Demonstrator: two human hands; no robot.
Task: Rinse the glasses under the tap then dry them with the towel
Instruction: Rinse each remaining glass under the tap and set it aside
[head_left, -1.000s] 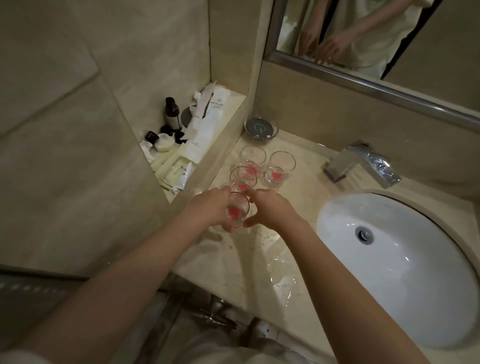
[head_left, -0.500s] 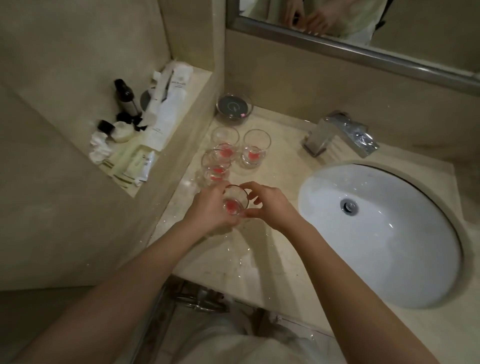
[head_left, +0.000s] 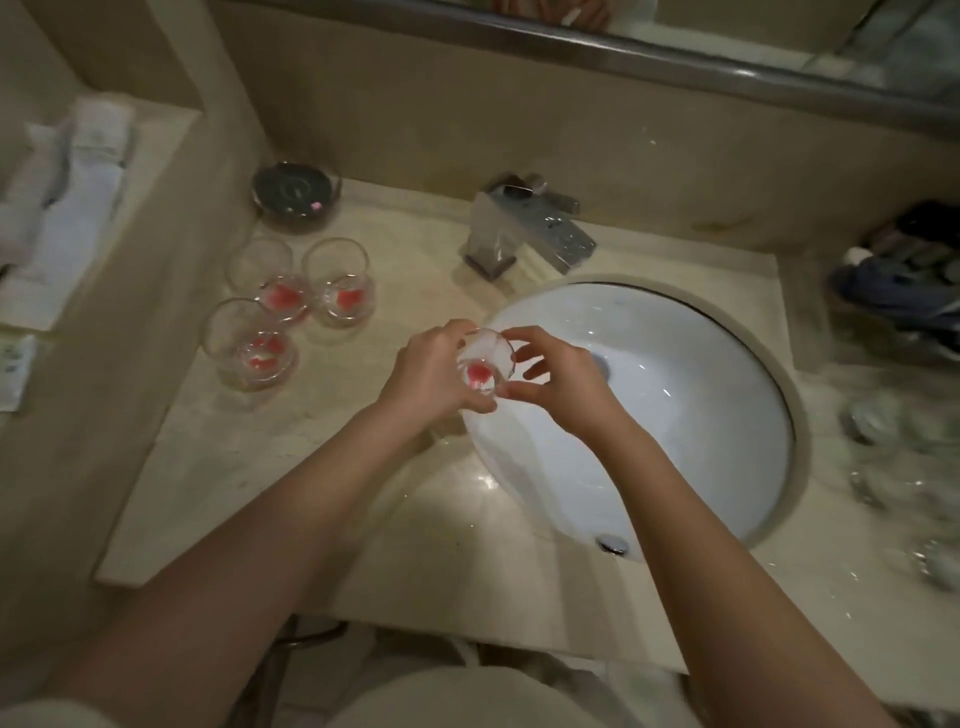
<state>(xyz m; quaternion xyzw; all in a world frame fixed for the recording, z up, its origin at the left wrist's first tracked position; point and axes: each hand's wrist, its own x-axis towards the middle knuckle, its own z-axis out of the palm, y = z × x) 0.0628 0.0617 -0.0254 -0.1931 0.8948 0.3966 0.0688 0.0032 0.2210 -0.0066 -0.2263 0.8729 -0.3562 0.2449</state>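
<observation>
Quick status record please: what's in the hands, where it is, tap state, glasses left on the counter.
held item: glass with red residue at its bottom
left hand: grips the glass
right hand: fingertips on the glass's rim and side
position: over the left edge of the sink
tap: no water visible
glasses waiting: three on the counter, left of the tap, all with red residue
towel: not identifiable

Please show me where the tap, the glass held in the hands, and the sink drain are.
tap (head_left: 540, 228): head view, on the flat top of the metal spout.
held glass (head_left: 485, 358): head view, inside its open mouth, above the red base.
sink drain (head_left: 601, 362): head view, on the metal ring showing beside the right hand.
</observation>
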